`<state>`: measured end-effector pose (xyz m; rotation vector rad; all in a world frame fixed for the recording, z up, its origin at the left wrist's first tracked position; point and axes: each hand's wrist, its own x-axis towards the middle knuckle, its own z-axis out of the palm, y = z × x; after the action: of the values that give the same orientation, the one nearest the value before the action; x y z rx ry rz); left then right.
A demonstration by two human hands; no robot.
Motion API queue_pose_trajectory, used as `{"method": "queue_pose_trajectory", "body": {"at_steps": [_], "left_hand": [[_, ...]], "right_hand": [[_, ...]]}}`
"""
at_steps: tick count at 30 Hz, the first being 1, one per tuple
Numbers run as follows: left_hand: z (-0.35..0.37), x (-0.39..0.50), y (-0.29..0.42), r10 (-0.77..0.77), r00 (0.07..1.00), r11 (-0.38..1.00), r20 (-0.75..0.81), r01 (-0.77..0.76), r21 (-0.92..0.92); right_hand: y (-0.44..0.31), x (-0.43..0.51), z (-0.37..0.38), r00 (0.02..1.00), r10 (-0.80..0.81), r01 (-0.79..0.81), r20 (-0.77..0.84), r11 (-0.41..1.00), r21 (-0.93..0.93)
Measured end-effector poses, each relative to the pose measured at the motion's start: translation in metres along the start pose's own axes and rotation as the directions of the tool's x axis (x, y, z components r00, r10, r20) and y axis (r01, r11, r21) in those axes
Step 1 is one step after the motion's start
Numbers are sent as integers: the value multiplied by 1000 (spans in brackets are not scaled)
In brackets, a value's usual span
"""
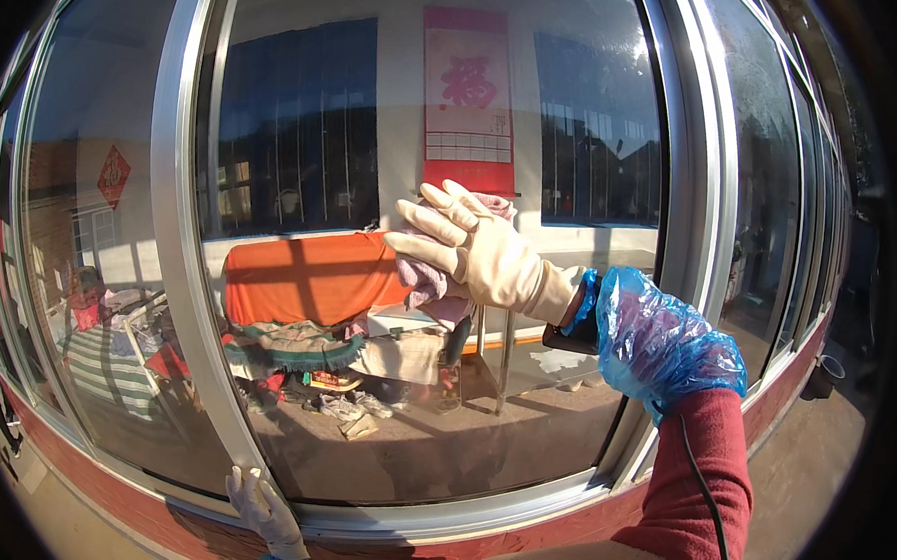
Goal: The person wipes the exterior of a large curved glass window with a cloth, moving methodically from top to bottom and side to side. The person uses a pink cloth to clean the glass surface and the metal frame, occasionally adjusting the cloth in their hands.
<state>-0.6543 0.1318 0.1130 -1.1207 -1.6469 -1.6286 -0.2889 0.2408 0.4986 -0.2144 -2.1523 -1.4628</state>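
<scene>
My right hand (487, 255), in a cream rubber glove with a blue plastic sleeve cover above it, presses a pink cloth (424, 279) against the large window pane (321, 439). Its fingers point up and to the left, spread over the cloth. A dark device with a black cable sits at the right wrist. Low on the left, my left hand (262, 508), also in a cream glove, rests at the bottom of the aluminium window frame (186, 268), near the sill. No object shows in it.
Sliding panes stretch to both sides above a red-painted ledge (558, 521). Behind the glass are an orange cloth (310, 278), shoes (341, 407), a metal-legged table and a red hanging scroll (468, 93). A dark bucket (826, 375) stands outside at the right.
</scene>
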Motion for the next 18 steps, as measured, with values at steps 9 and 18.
{"method": "queue_pose_trajectory", "body": {"at_steps": [9,18], "left_hand": [[11,-7,5,-24,999,999,35,24,26],[32,-1,14,-10,999,1000,-42,11,22]], "right_hand": [[166,3,-82,687,589,-718,-425,640,-274],[-48,-118,-38,941,339,-339,7,939,52]]}}
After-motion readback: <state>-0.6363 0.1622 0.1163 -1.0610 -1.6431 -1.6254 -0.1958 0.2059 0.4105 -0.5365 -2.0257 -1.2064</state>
